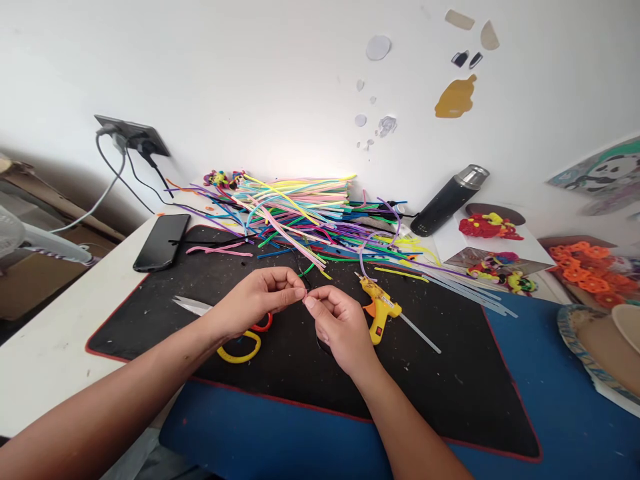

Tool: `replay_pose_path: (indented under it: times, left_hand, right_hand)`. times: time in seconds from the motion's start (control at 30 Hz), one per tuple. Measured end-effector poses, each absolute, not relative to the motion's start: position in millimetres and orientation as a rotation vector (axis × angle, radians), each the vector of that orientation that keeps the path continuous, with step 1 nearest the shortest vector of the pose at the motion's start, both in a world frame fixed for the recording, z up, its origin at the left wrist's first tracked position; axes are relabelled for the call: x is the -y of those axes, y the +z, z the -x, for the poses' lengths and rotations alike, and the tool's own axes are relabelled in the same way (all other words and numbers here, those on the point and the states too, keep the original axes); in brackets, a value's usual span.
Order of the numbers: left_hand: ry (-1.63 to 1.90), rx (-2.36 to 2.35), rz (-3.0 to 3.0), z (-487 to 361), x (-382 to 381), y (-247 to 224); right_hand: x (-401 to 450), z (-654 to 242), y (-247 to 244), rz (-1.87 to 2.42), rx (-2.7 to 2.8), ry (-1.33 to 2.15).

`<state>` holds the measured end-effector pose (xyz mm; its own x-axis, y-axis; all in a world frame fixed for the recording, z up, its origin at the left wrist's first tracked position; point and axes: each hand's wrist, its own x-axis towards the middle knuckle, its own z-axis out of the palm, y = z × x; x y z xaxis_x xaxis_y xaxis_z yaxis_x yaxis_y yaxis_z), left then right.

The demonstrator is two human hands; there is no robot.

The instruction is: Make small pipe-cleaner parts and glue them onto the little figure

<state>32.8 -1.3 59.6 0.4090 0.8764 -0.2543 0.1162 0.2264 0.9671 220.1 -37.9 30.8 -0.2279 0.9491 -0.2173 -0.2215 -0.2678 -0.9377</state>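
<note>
My left hand (pixel 275 293) and my right hand (pixel 335 320) meet at their fingertips over the black mat (pixel 440 380). Both are closed in a pinch around a tiny pinkish piece (pixel 305 295), mostly hidden by the fingers. Scissors with yellow and red handles (pixel 239 349) lie partly under my left hand and wrist. Just right of my right hand lies a yellow glue gun (pixel 383 310) with a clear stick in its back. Behind the hands, a big pile of colourful pipe cleaners (pixel 300 200) spreads along the wall.
A phone (pixel 163 242) lies at the left mat edge. Clear glue sticks (pixel 465 290), a dark flask (pixel 449 200) and small figures on a white box (pixel 490 227) are at the right. Orange pieces (pixel 590 273) fill a box beyond. Cables hang from a wall socket (pixel 133 135).
</note>
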Motion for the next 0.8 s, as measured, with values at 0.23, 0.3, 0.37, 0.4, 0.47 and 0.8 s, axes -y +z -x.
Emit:
replay_pose_path:
  times: [0.23,0.3,0.37,0.4,0.47,0.8]
  left_hand:
    - [0.705,-1.045,-1.194,-32.0,1.0,57.3]
    - [0.701,-1.049,-1.197,-31.0,1.3,56.4]
    - [0.697,-1.046,-1.201,-30.0,1.5,55.6]
    - [0.695,-1.045,-1.203,-29.5,1.6,55.3]
    - [0.698,-1.04,-1.218,-28.6,1.9,55.0]
    - [0.643,-1.021,-1.309,-21.6,5.7,57.2]
  right_hand:
    - [38.8,-219.2,30.8,1.103,1.037,1.62]
    - [39.6,-219.5,29.1,1.106,1.051,1.607]
    - [40.3,-220.1,27.1,1.103,1.068,1.593]
    - [40.6,-220.4,26.1,1.1,1.074,1.59]
    - [41.4,-221.1,24.5,1.098,1.089,1.579]
    - [45.6,-216.8,27.5,1.182,1.231,1.435]
